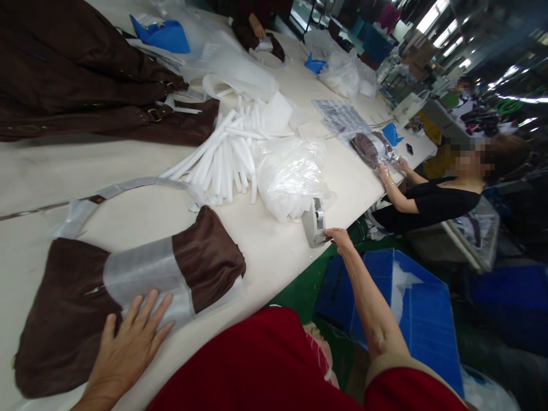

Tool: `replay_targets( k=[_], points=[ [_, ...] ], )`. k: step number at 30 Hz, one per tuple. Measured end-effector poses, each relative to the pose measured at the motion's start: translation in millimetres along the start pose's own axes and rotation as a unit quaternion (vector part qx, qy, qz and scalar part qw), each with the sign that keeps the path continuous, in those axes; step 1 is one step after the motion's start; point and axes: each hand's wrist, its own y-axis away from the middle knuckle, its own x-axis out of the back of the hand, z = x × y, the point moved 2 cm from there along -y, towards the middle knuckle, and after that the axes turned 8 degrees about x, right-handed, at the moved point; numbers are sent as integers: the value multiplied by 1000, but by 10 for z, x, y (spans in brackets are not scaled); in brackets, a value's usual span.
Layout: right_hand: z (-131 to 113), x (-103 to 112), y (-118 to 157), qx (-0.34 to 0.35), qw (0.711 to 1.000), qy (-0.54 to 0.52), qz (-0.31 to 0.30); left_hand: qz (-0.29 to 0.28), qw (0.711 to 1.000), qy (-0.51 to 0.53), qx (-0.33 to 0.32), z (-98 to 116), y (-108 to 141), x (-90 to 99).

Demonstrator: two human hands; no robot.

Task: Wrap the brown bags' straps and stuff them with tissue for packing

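A brown handbag lies on the table, with a translucent whitish wrap around its middle. Its long strap, partly covered in similar wrapping, loops across the table behind it. My left hand rests on the lower part of the wrap with fingers spread flat. Farther right, a grey tape dispenser stands at the table edge. Fingers of my right hand are pinched together at the dispenser's near end; anything between them is too small to make out.
White foam tubes and a clear plastic bag lie beyond the handbag. More brown bags are piled at upper left. A co-worker handles a bagged brown item. A blue bin stands below the table.
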Motion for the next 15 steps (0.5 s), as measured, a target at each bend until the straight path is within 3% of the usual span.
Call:
replay_targets(
  k=[4,8,12,15],
  points=[
    [-11,166,189,23,999,-41,24,-10,1000,-5,9,0,-2,5],
    [147,312,499,24,997,-76,21,-37,999,-9,34,6,-1,9],
    [340,164,580,-20,997,-65,-21,-28,998,30,52,58,-34,64],
    [393,74,522,-18,999,-38,3,-35,997,38,55,59,-49,66]
  ],
)
